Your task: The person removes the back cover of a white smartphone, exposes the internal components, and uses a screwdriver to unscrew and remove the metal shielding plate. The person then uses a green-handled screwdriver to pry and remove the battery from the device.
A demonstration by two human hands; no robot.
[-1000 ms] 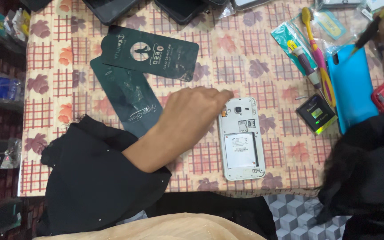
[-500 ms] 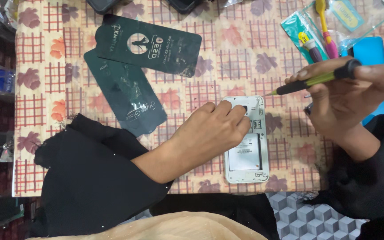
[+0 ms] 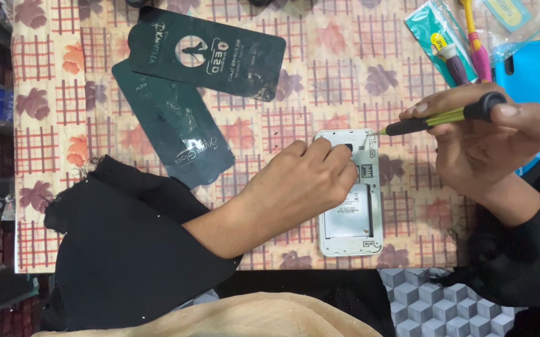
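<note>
White plastic marks our landmark: the opened phone [image 3: 349, 193] lies back-up on the patterned tablecloth [image 3: 320, 62], its cover off and battery bay bare. We lay our left hand [image 3: 298, 190] over the phone's left half, fingers [image 3: 326, 153] spread flat and curled onto its upper edge, closed around nothing; it looks like we press down so the phone cannot slide. Our right hand [image 3: 482, 140], just right of the phone, has its fingers pinched shut on a thin screwdriver [image 3: 441, 118] with a black and green handle, held nearly level so the tip meets the phone's upper right corner, close beyond the left fingertips. Up and left of the phone lie two dark green packets [image 3: 201, 93], overlapping. Up and right of it sit a blue case [image 3: 532, 75] and some bagged tools [image 3: 451, 43].
</note>
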